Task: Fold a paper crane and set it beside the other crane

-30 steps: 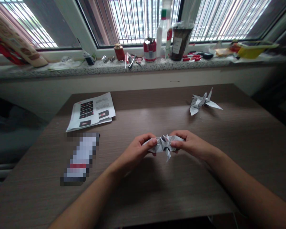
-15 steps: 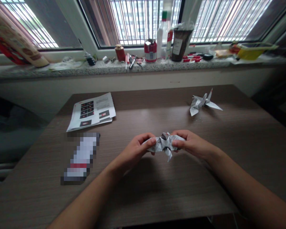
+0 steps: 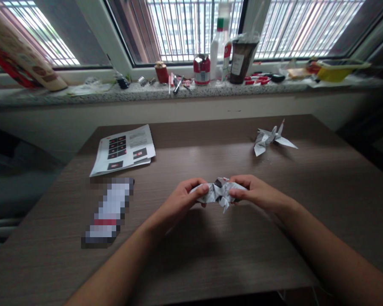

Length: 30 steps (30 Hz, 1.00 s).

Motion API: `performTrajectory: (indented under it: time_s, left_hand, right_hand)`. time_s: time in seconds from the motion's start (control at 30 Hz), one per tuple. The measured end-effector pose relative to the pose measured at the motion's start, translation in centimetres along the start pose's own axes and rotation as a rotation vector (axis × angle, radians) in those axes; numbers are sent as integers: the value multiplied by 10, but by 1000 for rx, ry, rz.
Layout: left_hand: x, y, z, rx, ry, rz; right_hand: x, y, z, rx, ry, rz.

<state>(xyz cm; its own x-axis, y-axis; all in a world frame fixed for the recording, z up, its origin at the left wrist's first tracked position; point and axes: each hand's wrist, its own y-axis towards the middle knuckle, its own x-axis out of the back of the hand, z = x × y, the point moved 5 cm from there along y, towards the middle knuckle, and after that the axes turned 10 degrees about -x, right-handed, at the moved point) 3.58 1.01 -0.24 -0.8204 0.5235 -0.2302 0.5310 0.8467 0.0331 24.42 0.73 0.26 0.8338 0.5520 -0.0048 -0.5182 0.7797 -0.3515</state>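
Note:
A folded grey-and-white paper figure (image 3: pixel 219 193) hangs just above the brown wooden table (image 3: pixel 210 255), near its middle. My left hand (image 3: pixel 183 199) pinches its left end with fingers curled. My right hand (image 3: pixel 253 193) pinches its right end the same way. A pointed flap of the paper sticks down between the two hands. A finished paper crane (image 3: pixel 271 138) of the same printed paper lies at the far right of the table, well apart from both hands.
Printed sheets (image 3: pixel 124 148) lie at the far left of the table, with a blurred flat object (image 3: pixel 108 212) nearer me. The stone windowsill (image 3: pixel 83 95) behind holds a red can (image 3: pixel 201 69), bottles, a dark cup (image 3: pixel 241 59), tools and a yellow tray (image 3: pixel 336 68).
The two hands have shifted the paper figure slightly, and its centre folds sit a little higher and more bunched. The view has tilted up a little.

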Motion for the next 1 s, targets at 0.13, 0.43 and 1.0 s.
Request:
performTrajectory:
  time_s: [0.13,0.43,1.0]
  left_hand:
    - [4,0,2,56,77,30]
    - [0,3,-13,-164,483,-34]
    - [-8,-8,-30,-592,708,-141]
  right_hand:
    - [2,-3,8,59,4,-67]
    - [-3,-7,20,327,-205,-115]
    - [9,1,4,202,-111,-265]
